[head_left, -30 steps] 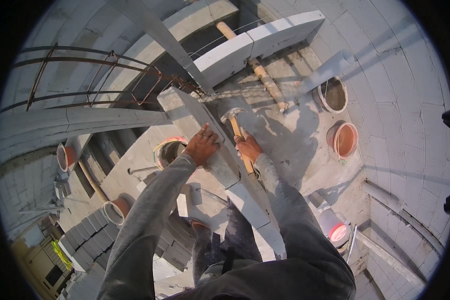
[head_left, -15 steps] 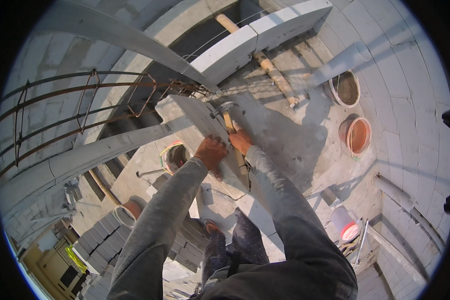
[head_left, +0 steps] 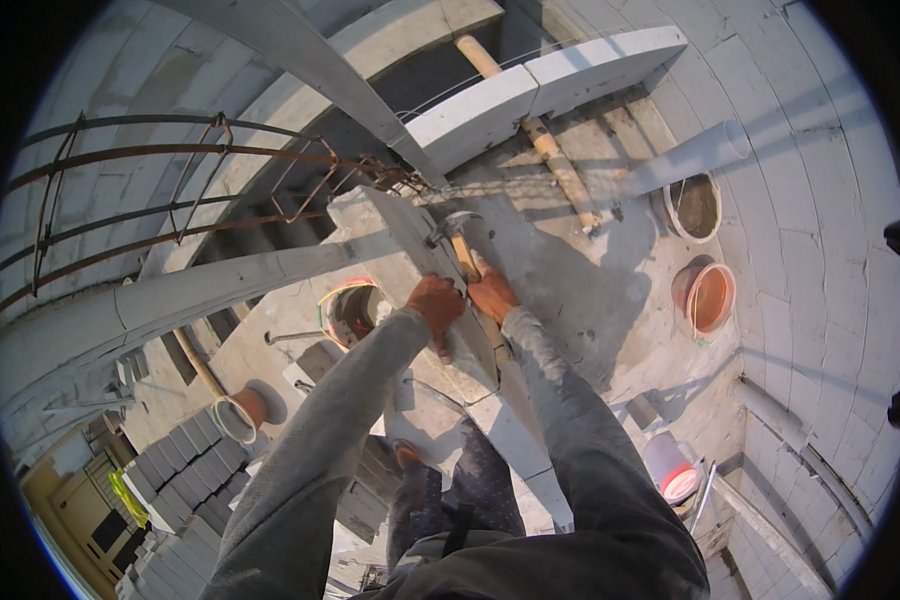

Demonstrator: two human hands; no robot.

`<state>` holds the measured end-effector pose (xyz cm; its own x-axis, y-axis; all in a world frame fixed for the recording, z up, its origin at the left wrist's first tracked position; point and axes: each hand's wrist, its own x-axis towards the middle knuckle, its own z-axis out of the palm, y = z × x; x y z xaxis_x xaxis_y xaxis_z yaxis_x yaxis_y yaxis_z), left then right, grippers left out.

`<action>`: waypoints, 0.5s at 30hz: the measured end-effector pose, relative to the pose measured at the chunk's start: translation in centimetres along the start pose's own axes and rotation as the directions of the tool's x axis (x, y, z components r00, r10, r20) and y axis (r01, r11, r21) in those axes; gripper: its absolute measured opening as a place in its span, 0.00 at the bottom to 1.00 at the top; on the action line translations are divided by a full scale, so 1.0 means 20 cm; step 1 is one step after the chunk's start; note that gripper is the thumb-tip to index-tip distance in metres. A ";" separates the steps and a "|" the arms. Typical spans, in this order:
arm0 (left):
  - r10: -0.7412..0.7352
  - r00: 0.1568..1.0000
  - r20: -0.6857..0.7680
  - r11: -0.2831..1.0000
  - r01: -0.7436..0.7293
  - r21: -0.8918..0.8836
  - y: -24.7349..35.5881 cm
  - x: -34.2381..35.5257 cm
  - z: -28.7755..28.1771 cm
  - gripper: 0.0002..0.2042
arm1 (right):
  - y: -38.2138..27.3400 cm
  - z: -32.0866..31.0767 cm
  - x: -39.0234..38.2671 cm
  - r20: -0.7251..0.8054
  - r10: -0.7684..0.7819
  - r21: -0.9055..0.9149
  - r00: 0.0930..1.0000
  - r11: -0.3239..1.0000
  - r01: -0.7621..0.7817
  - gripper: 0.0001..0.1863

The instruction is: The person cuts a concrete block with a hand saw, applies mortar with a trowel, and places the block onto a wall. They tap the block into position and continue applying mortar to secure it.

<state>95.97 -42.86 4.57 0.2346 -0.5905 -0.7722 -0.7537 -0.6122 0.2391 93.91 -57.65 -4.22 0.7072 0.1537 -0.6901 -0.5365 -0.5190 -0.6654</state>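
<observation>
My right hand point(head_left: 493, 292) is closed round a claw hammer point(head_left: 462, 250) with a pale wooden handle. The hammer's metal head points away from me, just over the far part of a low grey block wall point(head_left: 390, 225). Beside it, my left hand point(head_left: 436, 304) lies on top of this wall, its fingers curled at the edge and its thumb hanging down the near side. A narrow strip point(head_left: 492, 338) runs along the wall top below my right hand; its kind is unclear.
A rusty rebar cage point(head_left: 170, 160) juts in from the left. Buckets stand around: a mortar bucket point(head_left: 355, 306) left of the wall, a pale bucket point(head_left: 694, 207) and an orange bucket point(head_left: 708, 298) at right. Stacked grey blocks point(head_left: 185, 455) fill the lower left.
The whole view has shifted slightly, so the scene sits a little farther right at the top. Both hands keep their places on the wall and the hammer.
</observation>
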 end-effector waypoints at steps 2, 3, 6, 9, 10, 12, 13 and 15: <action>-0.006 1.000 0.015 1.000 0.006 0.014 0.00 0.00 -0.01 0.41 | 0.00 -0.01 -0.01 -0.010 -0.006 -0.048 1.000 0.999 0.005 0.34; -0.012 1.000 0.009 1.000 0.012 0.027 0.01 0.00 -0.01 0.41 | 0.01 -0.01 -0.01 -0.053 0.013 -0.062 0.998 0.998 -0.016 0.33; -0.010 1.000 -0.002 0.999 0.010 0.044 0.02 0.00 -0.04 0.41 | 0.02 -0.02 -0.05 -0.023 0.054 -0.047 0.998 0.997 -0.055 0.34; 0.008 1.000 0.015 0.998 -0.008 0.056 0.02 -0.02 -0.06 0.40 | 0.01 -0.05 -0.14 -0.065 -0.012 -0.180 0.998 0.984 0.000 0.34; 0.016 1.000 0.003 0.998 -0.016 0.054 0.02 -0.03 -0.06 0.40 | 0.00 -0.05 -0.18 -0.086 -0.061 -0.252 0.994 0.967 0.037 0.33; 0.021 0.985 -0.169 0.998 -0.011 0.058 0.02 -0.10 -0.01 0.36 | -0.01 -0.09 -0.31 -0.114 -0.051 -0.283 0.992 0.959 0.017 0.28; 0.013 0.963 -0.270 0.998 0.004 0.065 0.04 -0.13 0.02 0.35 | -0.02 -0.11 -0.38 -0.134 -0.070 -0.295 0.989 0.955 0.028 0.25; -0.237 0.591 -0.771 0.955 -0.004 -0.296 0.12 -0.23 0.15 0.32 | -0.04 -0.14 -0.53 -0.258 -0.301 -0.243 0.918 0.940 0.240 0.17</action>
<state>91.25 -39.90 6.89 0.7905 -0.6097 -0.0586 -0.5392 -0.7381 0.4056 88.08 -61.11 4.50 0.9296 0.0798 -0.3599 -0.2232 -0.6550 -0.7219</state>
